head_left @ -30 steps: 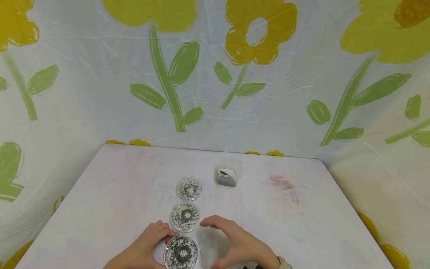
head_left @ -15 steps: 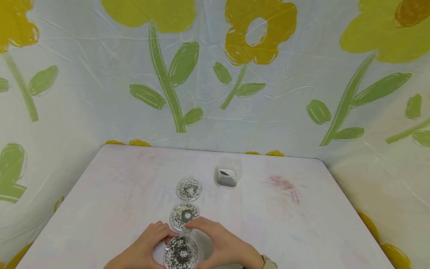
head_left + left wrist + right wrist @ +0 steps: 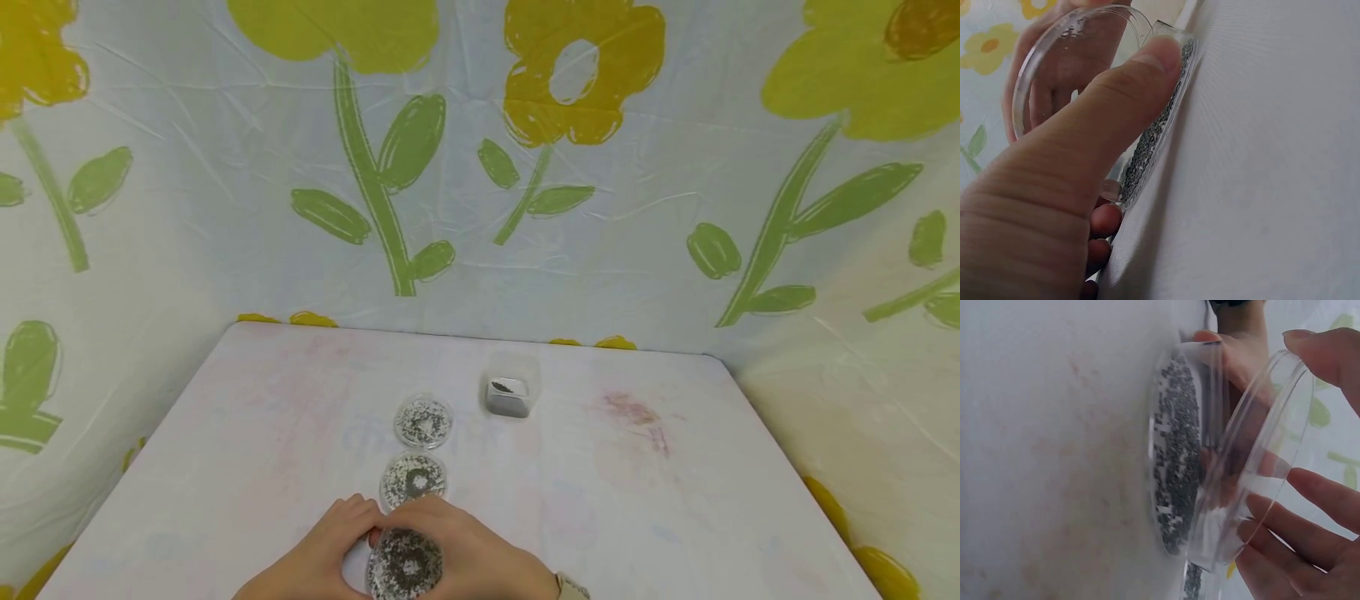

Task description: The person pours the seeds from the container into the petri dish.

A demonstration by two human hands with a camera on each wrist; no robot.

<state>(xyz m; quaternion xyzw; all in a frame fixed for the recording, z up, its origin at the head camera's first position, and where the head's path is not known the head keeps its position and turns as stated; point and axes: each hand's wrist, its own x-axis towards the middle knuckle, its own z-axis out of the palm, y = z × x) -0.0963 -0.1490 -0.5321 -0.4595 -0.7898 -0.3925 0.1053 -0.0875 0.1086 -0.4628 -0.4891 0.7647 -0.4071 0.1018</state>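
A round clear petri dish [image 3: 405,568] with dark grains on a pale base stands at the table's near edge. My left hand [image 3: 326,550] grips its side; the left thumb [image 3: 1147,69] presses its rim in the left wrist view. Over the dish, my right hand [image 3: 483,552] holds a clear petri dish lid [image 3: 1266,425] between thumb and fingertips. In the right wrist view the lid is tilted against the dish, one edge close to its rim and the other farther off. Nothing lies inside the lid.
Two more petri dishes with dark grains, a middle one [image 3: 411,479] and a far one [image 3: 423,422], line up beyond the hands. A small clear square container [image 3: 507,397] with dark contents sits farther back. Flower-printed cloth [image 3: 480,275] rises behind the table.
My right hand has moved left with the lid, from beside the near dish to over it. The left hand has stayed at the dish.
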